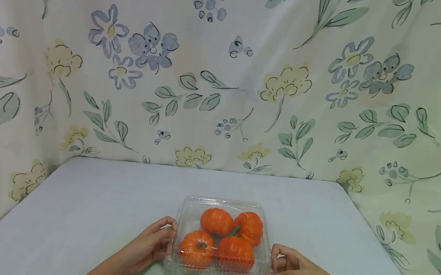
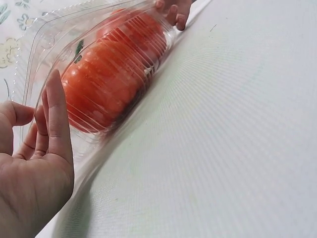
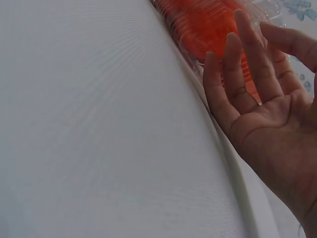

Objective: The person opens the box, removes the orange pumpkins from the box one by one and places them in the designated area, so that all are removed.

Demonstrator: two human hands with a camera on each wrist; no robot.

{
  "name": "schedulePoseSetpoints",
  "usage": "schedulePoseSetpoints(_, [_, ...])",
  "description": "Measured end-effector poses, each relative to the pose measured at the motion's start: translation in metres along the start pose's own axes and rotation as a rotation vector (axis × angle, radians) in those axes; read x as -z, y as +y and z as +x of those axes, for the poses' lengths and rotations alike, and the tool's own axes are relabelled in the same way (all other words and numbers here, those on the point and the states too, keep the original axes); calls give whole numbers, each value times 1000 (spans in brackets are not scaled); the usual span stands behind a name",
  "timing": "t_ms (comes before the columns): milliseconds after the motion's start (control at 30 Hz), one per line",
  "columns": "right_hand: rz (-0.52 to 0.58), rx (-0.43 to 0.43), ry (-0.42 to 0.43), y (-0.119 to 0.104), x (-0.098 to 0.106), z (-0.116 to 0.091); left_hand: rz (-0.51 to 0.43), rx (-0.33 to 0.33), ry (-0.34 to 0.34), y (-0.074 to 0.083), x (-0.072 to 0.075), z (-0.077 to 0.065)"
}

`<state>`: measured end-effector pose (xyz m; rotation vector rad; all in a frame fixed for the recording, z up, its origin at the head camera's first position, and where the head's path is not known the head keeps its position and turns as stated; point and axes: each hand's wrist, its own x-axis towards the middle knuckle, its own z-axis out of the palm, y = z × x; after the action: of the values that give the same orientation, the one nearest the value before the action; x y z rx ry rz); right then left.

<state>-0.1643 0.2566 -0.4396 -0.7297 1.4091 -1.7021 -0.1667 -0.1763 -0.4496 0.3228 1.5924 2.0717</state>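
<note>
Fingers of left hand (image 1: pixel 149 243) and right hand (image 1: pixel 298 270) are held loosely open, nothing visibly clasped, the clear container (image 1: pixel 214 273) closely flanked between

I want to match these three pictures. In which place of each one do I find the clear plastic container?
Head: lower middle, the clear plastic container is between the left hand and the right hand.
Left wrist: upper left, partly behind the left hand.
Right wrist: top right, cut off by the upper edge and partly behind the right hand.
Shared landmark: orange pumpkins, seen through the container in every view.
</note>
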Motion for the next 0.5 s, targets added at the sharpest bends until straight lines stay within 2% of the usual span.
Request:
schedulePoseSetpoints(100, [13,17,-1,2,0,0,0,-5,-11,0,0,0])
schedulePoseSetpoints(333, [2,114,-25,10,2,3,-6,-18,-23,0,0,0])
schedulePoseSetpoints(500, [-29,75,29,8,-1,3,-10,-18,-20,0,1,0])
